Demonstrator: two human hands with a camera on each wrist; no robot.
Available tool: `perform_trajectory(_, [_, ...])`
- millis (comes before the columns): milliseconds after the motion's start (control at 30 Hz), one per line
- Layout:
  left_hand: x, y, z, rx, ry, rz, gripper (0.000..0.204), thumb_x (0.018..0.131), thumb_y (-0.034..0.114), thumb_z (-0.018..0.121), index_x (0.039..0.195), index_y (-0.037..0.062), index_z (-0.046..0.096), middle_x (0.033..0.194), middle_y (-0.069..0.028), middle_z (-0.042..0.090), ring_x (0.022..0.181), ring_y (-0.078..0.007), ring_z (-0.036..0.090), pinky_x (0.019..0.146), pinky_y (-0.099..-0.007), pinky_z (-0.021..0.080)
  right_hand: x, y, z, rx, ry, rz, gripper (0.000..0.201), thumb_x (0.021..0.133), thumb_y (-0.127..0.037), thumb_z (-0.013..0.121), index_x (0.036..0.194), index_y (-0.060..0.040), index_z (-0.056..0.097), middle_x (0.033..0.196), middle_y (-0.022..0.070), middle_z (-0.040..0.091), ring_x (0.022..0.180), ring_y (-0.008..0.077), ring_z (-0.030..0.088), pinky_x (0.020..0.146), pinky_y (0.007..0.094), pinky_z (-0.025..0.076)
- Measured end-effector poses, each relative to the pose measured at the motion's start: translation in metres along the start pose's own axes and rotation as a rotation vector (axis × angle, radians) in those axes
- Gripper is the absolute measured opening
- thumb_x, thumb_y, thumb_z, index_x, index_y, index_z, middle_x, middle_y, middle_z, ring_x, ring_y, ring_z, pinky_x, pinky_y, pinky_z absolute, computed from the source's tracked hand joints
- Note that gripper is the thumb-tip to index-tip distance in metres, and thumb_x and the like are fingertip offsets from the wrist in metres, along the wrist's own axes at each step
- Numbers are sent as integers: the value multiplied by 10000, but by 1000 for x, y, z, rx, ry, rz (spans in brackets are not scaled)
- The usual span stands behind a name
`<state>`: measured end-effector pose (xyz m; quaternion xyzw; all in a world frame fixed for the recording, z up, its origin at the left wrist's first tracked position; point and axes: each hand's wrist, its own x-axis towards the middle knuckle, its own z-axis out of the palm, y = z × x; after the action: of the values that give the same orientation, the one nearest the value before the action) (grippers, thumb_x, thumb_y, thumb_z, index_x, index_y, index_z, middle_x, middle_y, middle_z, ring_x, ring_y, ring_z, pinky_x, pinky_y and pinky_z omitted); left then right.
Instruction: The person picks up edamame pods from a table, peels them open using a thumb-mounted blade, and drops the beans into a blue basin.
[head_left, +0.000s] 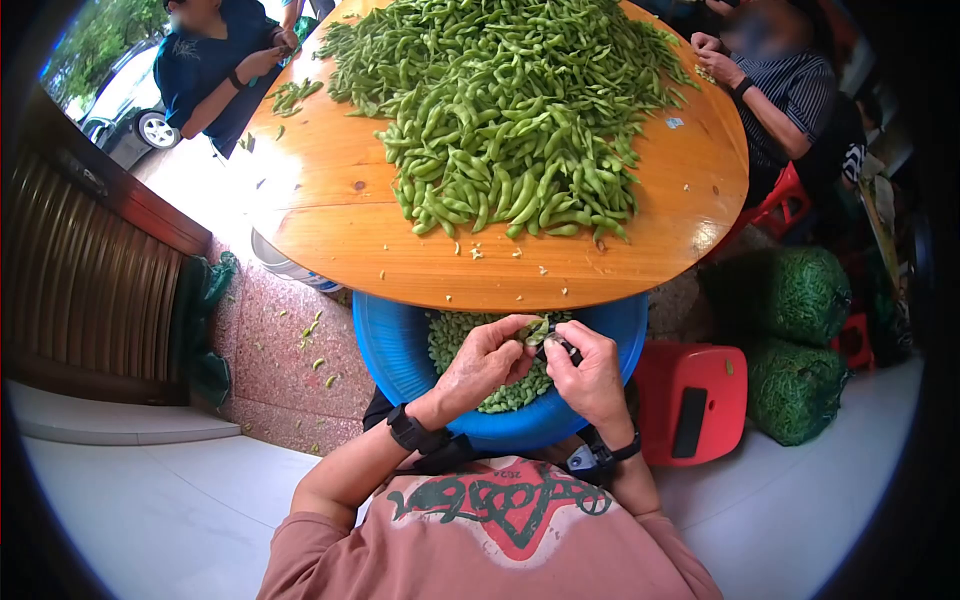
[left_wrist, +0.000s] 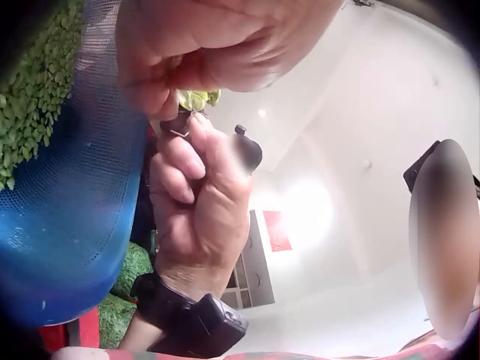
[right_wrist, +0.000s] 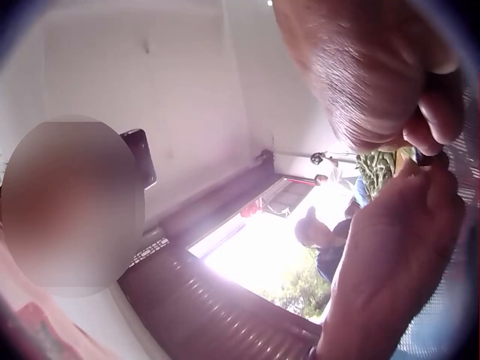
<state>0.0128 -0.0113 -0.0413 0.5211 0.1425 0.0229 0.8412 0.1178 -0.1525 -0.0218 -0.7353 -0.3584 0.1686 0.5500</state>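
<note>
I'm watching a person's left hand (head_left: 480, 362) pinching a green soybean pod (head_left: 536, 331) between thumb and fingers. The right hand (head_left: 590, 375) is meeting it from the right, its grip pinching the pod too, with a small dark piece (head_left: 566, 352) at its fingertips that I can't make out. The pod is hovering above a blue perforated basin (head_left: 375, 335), where shelled beans (head_left: 452, 335) are lying, by the near edge of the wooden table (head_left: 320, 215). A big heap of pods (head_left: 520, 110) is covering the table's far middle. Over to the right, a red plastic stool (head_left: 722, 400) is standing beside bulging green mesh sacks (head_left: 795, 385).
</note>
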Motion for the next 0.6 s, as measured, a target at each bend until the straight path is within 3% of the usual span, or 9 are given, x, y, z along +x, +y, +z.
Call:
perform_trajectory(33, [-1,0,0,1,-1,-1,315,1002,79,462,1292,-27,529,829,8,579,659,-70,500,585,-220,424,-2,-3,-8,1,1,0,86,844,-15,623,909,41,633,772,179,611,661,335,627,602,372,485])
perform_trajectory(100, [-5,1,-4,302,-96,41,316,988,59,460,1281,-24,547,880,-31,632,729,-107,580,652,-266,489,-11,-17,-36,230,-99,387,69,853,-19,611,884,40,632,741,161,599,611,284,611,564,356,468])
perform_trajectory(167, [-10,26,-9,713,-118,59,253,953,49,530,1180,-12,624,926,-94,671,847,-193,655,767,-321,527,-24,-13,-86,9,-187,231,79,841,-16,608,882,50,616,710,152,579,586,237,595,542,335,453])
perform_trajectory(233, [-6,38,-17,1102,-407,441,180,908,40,601,1065,7,683,920,-130,694,903,-276,677,819,-354,534,-38,-15,-128,-307,-221,98,105,821,-8,606,905,54,609,724,182,595,601,294,609,558,381,463])
perform_trajectory(333, [12,82,-8,1083,-50,537,119,888,44,632,976,5,701,826,-158,677,786,-320,678,711,-373,539,-54,6,-152,-839,85,249,93,831,-11,586,900,51,586,766,239,611,694,418,611,625,477,464])
perform_trajectory(367, [25,87,-8,1142,147,493,98,885,49,633,942,-8,689,783,-158,652,754,-323,665,671,-376,527,-52,3,-151,-839,89,248,93,831,-11,586,900,51,586,766,239,611,694,418,611,625,477,464])
perform_trajectory(400, [47,96,-16,1277,202,670,94,866,76,649,908,-1,683,782,-154,625,750,-330,648,670,-405,516,-48,-3,-148,-765,154,224,82,838,-9,583,894,51,577,758,235,603,699,413,608,629,470,462])
perform_trajectory(533, [95,93,-24,1430,387,697,108,849,107,659,908,19,681,809,-148,611,767,-335,635,688,-438,502,-33,-4,-123,-633,238,49,39,857,4,566,874,38,558,794,204,592,721,393,586,622,440,446])
perform_trajectory(600, [103,88,-21,1524,451,525,125,837,138,668,904,34,678,865,-144,625,820,-347,634,734,-457,497,-25,-6,-111,-593,232,16,36,857,6,569,862,38,554,783,201,577,712,397,571,618,435,443])
